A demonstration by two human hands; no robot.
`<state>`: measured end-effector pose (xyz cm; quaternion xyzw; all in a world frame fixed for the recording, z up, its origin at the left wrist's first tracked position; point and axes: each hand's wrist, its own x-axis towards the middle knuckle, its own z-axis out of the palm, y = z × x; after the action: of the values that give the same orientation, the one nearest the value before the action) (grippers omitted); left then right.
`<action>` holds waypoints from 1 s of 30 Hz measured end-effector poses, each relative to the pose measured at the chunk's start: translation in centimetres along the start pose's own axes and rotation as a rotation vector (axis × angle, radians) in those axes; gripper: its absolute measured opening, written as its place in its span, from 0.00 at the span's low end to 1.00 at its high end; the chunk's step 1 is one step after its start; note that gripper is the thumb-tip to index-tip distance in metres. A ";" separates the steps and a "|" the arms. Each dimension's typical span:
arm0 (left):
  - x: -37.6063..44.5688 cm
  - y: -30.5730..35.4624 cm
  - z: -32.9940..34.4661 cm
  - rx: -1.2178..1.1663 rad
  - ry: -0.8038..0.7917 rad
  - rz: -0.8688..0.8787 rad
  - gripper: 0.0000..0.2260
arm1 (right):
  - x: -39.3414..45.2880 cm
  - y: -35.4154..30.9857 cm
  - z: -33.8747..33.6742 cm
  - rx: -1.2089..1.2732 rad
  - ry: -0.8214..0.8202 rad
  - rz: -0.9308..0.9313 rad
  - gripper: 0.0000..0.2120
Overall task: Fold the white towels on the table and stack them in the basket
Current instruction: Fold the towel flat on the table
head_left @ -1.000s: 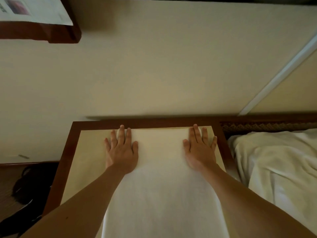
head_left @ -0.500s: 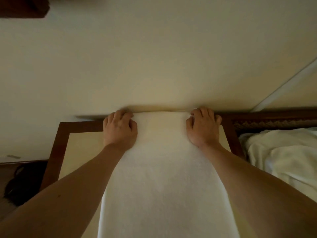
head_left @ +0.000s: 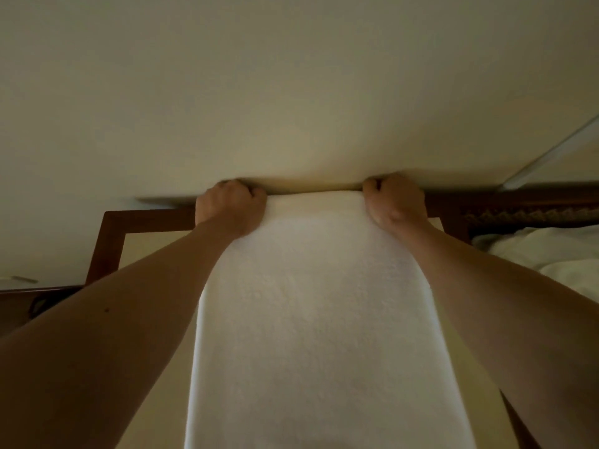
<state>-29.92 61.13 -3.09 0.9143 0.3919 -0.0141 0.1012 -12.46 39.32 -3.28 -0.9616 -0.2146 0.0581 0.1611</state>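
Here we have both hands at the far end of the white towel point(head_left: 301, 319), which lies in a long strip down the middle of the table point(head_left: 110, 234), running from the wall edge toward us. Our left hand point(head_left: 230, 207) has its fingers curled shut around the far left corner, and our right hand point(head_left: 393, 202) is closed the same way on the far right corner, so the far hem sits bunched between the two fists. The towel looks like thick terry: soft, limp and light, with a nubbly pile that should grip rather than slip, and nothing about it is fragile. We judge that it will sag in the middle if lifted by the corners alone, so keeping the hem taut between the fists matters. The corners are the right place to hold, since from there we can bring the far end over toward the near end and line up the edges for a clean half fold. To the right lies a heap of rumpled white cloth point(head_left: 551, 254), possibly more towels, though we cannot tell. The basket is not in view.
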 end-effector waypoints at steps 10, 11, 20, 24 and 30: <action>-3.3 -1.9 0.2 -0.114 0.544 0.144 0.14 | -5.6 0.0 -0.7 -0.115 0.347 -0.206 0.13; -4.4 -1.9 0.3 -0.121 0.482 0.160 0.15 | -6.9 -0.2 -1.2 -0.127 0.251 -0.238 0.16; -26.0 -0.9 3.9 -0.055 -0.060 0.229 0.32 | -21.8 3.7 -0.5 -0.184 -0.219 -0.301 0.31; -35.0 -1.7 5.1 -0.038 -0.061 0.198 0.31 | -28.4 6.6 -0.4 -0.170 -0.211 -0.263 0.32; -46.7 -3.4 6.0 -0.063 -0.068 0.167 0.29 | -38.8 10.6 -1.3 -0.157 -0.218 -0.265 0.34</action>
<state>-64.36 28.88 -4.63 0.9393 0.3107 -0.0244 0.1439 -43.06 13.11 -4.00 -0.9226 -0.3593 0.1233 0.0677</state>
